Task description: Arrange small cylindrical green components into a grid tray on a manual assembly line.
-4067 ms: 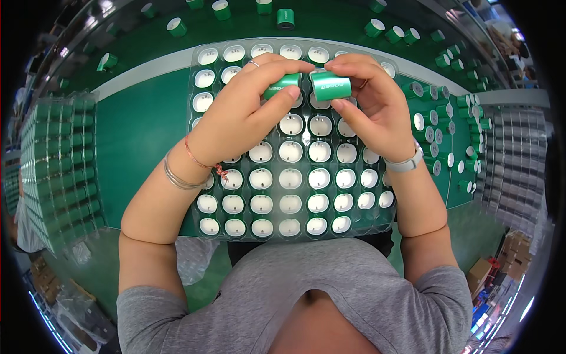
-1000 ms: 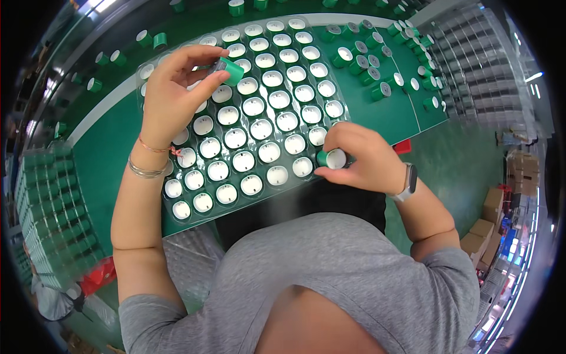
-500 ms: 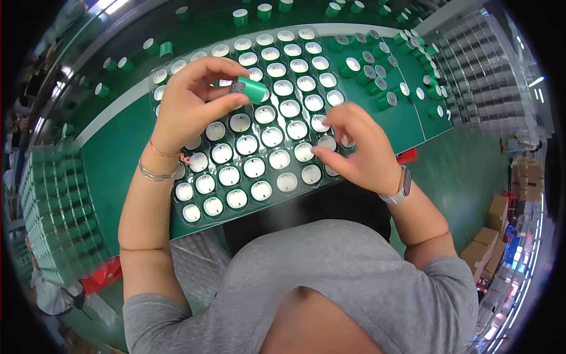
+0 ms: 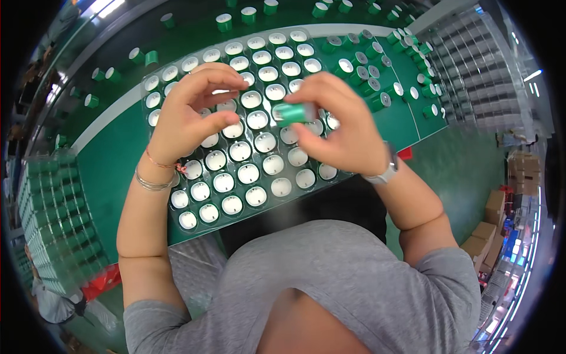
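Note:
Between the thumb and fingers of my right hand (image 4: 342, 124) is a green cylinder (image 4: 293, 113), lying sideways and smeared by motion. To its left, my left hand (image 4: 191, 115) hovers with fingers curved and thumb apart, holding nothing. Under both hands lies a clear plastic tray (image 4: 172, 203) whose pockets hold rows of green cylinders with white tops (image 4: 248, 173). My hands and the held piece hide some of the pockets.
More green cylinders (image 4: 371, 87) stand on the green table (image 4: 106, 171) right of the tray, some with grey tops. Stacked filled trays (image 4: 59, 212) rise at the left, and another tray stack (image 4: 480, 68) at the far right. Cardboard boxes (image 4: 480, 242) sit on the floor.
The green cylinder has passed from my left hand to my right hand. My right hand has moved up and left; my left hand's fingers have come apart.

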`<state>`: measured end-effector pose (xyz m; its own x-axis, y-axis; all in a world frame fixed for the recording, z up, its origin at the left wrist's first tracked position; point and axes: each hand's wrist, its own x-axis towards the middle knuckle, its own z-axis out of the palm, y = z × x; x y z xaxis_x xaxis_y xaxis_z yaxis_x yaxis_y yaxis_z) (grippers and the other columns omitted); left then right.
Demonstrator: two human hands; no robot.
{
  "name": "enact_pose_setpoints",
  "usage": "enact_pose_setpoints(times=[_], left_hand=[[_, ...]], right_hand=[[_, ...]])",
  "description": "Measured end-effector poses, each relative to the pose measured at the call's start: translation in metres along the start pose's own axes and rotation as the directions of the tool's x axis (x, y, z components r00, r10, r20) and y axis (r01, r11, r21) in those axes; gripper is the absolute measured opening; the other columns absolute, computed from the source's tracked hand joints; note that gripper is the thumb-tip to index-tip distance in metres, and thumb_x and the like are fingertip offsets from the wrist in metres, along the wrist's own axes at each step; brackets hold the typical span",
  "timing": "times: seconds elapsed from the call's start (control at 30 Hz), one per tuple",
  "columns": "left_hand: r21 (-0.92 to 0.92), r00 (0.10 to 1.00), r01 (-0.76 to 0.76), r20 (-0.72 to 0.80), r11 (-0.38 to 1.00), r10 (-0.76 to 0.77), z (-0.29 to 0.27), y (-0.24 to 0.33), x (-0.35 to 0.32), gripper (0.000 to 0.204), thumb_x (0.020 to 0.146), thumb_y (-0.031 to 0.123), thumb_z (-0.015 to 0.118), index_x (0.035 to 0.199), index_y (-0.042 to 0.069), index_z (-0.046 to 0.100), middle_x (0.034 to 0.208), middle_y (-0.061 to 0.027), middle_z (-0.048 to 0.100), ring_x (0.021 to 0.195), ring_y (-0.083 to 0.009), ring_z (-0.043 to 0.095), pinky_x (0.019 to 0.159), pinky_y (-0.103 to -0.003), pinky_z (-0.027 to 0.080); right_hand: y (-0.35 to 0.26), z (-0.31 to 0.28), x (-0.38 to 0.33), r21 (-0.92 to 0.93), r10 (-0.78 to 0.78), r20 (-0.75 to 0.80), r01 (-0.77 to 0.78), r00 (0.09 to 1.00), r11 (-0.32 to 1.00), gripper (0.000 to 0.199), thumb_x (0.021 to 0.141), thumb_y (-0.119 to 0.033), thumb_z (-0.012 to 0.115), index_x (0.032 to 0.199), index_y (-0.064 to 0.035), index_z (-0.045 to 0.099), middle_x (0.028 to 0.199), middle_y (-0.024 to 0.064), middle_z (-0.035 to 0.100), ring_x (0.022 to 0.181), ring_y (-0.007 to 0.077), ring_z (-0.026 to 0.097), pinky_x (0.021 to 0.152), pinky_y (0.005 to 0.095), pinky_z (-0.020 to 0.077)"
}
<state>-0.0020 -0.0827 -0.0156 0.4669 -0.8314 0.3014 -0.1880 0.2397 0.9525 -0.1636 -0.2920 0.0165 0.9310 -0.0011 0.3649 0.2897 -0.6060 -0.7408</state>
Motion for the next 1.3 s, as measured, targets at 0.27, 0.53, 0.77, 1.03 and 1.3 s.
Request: enact_pose_setpoints(times=[0.27, 0.53, 0.77, 1.03, 1.3], left_hand=[[0.283, 0.998, 0.066, -0.042, 0.957, -0.057, 0.005, 0.001, 0.004, 0.018, 0.084, 0.002, 0.067, 0.101, -0.002, 0.065, 0.099, -0.0070, 0.064, 0.091, -0.0170, 0.066, 0.085, -0.029, 0.056], [0.340, 0.994, 0.105, -0.046, 0.934, -0.095, 0.004, -0.003, 0.004, 0.019, 0.085, 0.001, 0.066, 0.103, -0.001, 0.065, 0.099, -0.0079, 0.064, 0.092, -0.0173, 0.066, 0.084, -0.030, 0.055], [0.448, 1.000, 0.015, 0.007, 0.894, -0.020, 0.001, -0.002, 0.005, 0.017, 0.081, 0.004, 0.069, 0.096, -0.002, 0.066, 0.094, -0.0096, 0.067, 0.083, -0.0181, 0.065, 0.074, -0.029, 0.053], [0.472, 1.000, 0.004, -0.001, 0.882, -0.004, -0.002, 0.002, 0.007, 0.016, 0.078, 0.003, 0.068, 0.093, 0.000, 0.067, 0.089, -0.0103, 0.067, 0.083, -0.0218, 0.064, 0.075, -0.032, 0.050], [0.436, 0.999, 0.030, -0.045, 0.900, -0.011, -0.007, 0.003, 0.011, 0.014, 0.079, 0.002, 0.068, 0.093, -0.001, 0.067, 0.088, -0.0103, 0.067, 0.081, -0.0209, 0.064, 0.073, -0.030, 0.050]], right_hand=[[0.007, -0.061, -0.089, -0.122, 0.261, 0.229, -0.238, 0.938, 0.964, 0.038, 0.069, 0.002, 0.072, 0.106, -0.0047, 0.066, 0.094, 0.0041, 0.053, 0.079, 0.0131, 0.052, 0.062, 0.0249, 0.0448], [0.014, -0.052, -0.093, -0.126, 0.247, 0.248, -0.221, 0.937, 0.967, 0.041, 0.070, 0.003, 0.072, 0.110, -0.0045, 0.063, 0.098, 0.0059, 0.054, 0.081, 0.0160, 0.054, 0.067, 0.0264, 0.0466], [0.008, -0.064, -0.084, -0.438, 0.099, 0.345, 0.067, 0.933, 0.896, 0.062, 0.075, -0.034, 0.074, 0.130, -0.0105, 0.056, 0.132, 0.0131, 0.048, 0.113, 0.0321, 0.050, 0.095, 0.0460, 0.0408], [0.019, -0.065, -0.064, -0.521, 0.129, 0.516, 0.191, 0.847, 0.832, 0.083, 0.084, -0.063, 0.057, 0.144, -0.0096, 0.039, 0.152, 0.0133, 0.034, 0.142, 0.0395, 0.026, 0.115, 0.0571, 0.0131], [0.167, -0.131, 0.112, -0.537, 0.273, 0.050, -0.205, 0.961, 0.818, 0.067, 0.083, -0.017, 0.066, 0.144, -0.0080, 0.039, 0.144, 0.0174, 0.043, 0.133, 0.0316, 0.042, 0.107, 0.0382, 0.0383]])
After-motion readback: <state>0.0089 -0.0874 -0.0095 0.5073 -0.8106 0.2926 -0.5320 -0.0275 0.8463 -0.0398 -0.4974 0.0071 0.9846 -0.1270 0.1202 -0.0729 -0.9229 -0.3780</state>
